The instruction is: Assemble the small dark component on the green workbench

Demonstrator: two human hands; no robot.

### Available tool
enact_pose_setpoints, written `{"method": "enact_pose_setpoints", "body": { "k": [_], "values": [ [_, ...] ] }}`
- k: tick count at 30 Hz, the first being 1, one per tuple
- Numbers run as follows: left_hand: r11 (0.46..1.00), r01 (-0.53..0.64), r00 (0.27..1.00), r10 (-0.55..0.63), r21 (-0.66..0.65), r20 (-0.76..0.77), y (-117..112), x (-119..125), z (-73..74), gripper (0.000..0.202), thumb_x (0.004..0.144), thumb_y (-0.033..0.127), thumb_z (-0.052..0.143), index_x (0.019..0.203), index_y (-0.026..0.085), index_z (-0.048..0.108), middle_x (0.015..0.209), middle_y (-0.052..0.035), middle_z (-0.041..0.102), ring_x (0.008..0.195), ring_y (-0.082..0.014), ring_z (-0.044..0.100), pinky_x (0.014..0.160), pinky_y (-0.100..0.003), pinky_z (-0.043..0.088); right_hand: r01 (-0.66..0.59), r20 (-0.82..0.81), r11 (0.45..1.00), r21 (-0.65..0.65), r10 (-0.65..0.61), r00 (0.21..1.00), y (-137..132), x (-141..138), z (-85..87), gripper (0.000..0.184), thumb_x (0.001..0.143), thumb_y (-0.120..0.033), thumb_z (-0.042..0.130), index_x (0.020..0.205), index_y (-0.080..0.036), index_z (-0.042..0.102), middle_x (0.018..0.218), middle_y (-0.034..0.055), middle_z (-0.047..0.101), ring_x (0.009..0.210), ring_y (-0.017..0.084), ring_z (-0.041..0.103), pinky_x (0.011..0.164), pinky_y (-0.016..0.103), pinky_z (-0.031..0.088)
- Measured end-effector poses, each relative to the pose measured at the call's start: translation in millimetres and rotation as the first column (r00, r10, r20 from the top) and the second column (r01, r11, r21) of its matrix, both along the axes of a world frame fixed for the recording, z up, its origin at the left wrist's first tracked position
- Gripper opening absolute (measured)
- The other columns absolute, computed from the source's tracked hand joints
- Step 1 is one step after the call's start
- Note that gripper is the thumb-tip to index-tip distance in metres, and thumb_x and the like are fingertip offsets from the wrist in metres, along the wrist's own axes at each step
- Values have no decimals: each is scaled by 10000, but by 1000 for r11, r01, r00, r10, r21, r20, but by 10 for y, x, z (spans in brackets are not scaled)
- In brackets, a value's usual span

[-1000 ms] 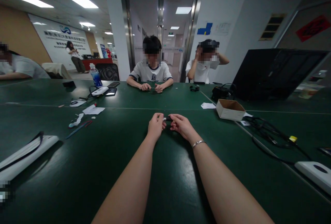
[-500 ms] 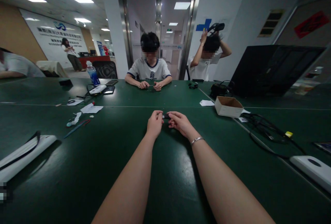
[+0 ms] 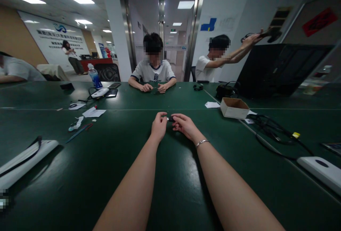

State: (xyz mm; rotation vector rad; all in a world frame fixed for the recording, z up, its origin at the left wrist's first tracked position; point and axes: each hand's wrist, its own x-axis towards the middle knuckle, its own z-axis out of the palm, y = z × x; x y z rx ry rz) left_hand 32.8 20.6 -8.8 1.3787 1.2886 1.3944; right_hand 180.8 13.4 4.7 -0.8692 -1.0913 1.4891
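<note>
Both my arms reach forward over a dark green table [image 3: 112, 160]. My left hand [image 3: 159, 126] and my right hand [image 3: 184, 124] meet at the table's middle, fingers pinched on a small dark object with a metal end [image 3: 169, 119] held between them. The object is too small to name. A thin bracelet [image 3: 202, 141] circles my right wrist.
A cardboard box [image 3: 234, 107], tangled black cables [image 3: 271, 128] and a white device [image 3: 319, 168] lie right. Papers [image 3: 93, 112], a pen, a water bottle [image 3: 93, 76] and phones lie left. An open laptop [image 3: 279, 69] stands far right. Two people sit opposite; one holds a headset out sideways.
My hands stay pinched on the small object, hardly moving. The person at the far right lifted a headset off their head and now holds it out to the right.
</note>
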Motion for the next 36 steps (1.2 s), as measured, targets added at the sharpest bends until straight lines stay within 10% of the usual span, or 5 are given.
{"method": "enact_pose_setpoints", "body": {
  "k": [36],
  "values": [
    [999, 54, 998, -53, 8, -36, -5, -3, -38, 253, 906, 354, 474, 1083, 198, 567, 689, 13, 551, 555, -110, 507, 505, -204, 391, -10, -26, 1000, -1, 10, 1000, 24, 13, -18, 220, 773, -197, 744, 985, -172, 692, 632, -12, 633, 494, 82, 554, 562, 246, 595]
  ]
}}
